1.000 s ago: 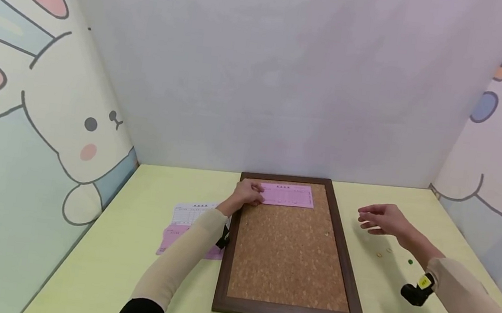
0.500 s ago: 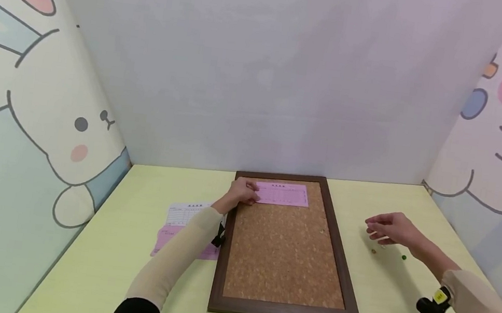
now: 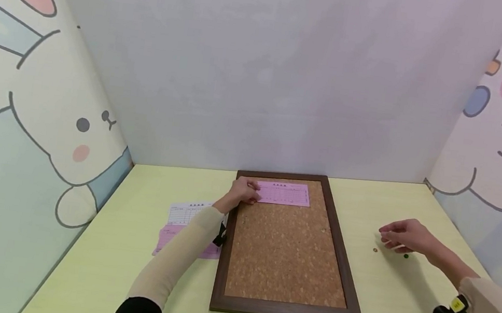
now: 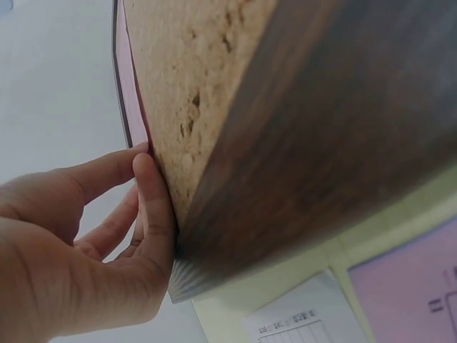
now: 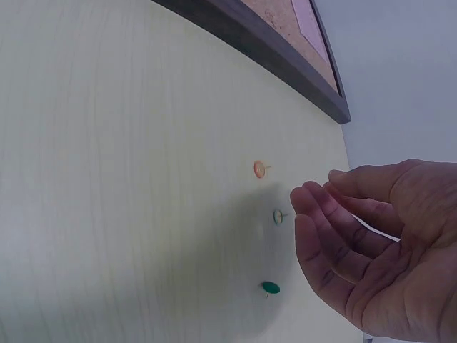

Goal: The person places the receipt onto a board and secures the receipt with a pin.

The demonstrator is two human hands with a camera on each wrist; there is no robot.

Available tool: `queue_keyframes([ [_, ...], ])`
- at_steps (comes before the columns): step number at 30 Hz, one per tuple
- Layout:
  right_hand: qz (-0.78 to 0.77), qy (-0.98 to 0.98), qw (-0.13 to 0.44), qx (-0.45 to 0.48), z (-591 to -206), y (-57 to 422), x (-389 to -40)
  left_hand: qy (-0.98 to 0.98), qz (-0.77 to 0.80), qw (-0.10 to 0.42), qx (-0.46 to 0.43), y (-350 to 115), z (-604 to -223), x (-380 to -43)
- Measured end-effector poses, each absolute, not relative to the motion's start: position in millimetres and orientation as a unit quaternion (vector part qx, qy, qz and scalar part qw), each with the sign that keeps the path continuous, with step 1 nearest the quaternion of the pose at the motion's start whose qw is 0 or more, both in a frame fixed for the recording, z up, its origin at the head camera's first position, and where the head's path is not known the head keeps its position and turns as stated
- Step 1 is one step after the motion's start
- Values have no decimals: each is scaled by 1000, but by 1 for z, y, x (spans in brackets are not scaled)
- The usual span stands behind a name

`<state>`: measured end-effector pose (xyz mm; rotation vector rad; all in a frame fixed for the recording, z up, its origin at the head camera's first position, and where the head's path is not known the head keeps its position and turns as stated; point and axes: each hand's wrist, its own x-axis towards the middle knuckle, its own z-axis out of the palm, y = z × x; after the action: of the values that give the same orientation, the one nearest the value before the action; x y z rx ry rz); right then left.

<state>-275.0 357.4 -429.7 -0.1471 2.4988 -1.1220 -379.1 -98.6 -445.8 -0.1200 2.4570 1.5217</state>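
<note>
Thumbtacks (image 5: 278, 216) are coming within reach as the right hand (image 3: 410, 236), loosely curled and seemingly empty, is drawing closer; the left hand (image 3: 243, 191) is still pinching the pink form (image 3: 285, 193).

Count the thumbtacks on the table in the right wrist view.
3: the orange one nearest the corkboard, the green one farthest from it, the pale one between them, beside the right hand. Others may be hidden behind the hand.
</note>
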Motion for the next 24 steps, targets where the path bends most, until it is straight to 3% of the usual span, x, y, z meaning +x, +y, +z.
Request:
queue_keyframes([
  [14,-376,905,199,-24,-433,401,-257,849,516,115,-18,-98,-442,-370],
  [24,-333,923,191,-27,-439,402,-252,848,516,120,-25,-99,-444,-371],
])
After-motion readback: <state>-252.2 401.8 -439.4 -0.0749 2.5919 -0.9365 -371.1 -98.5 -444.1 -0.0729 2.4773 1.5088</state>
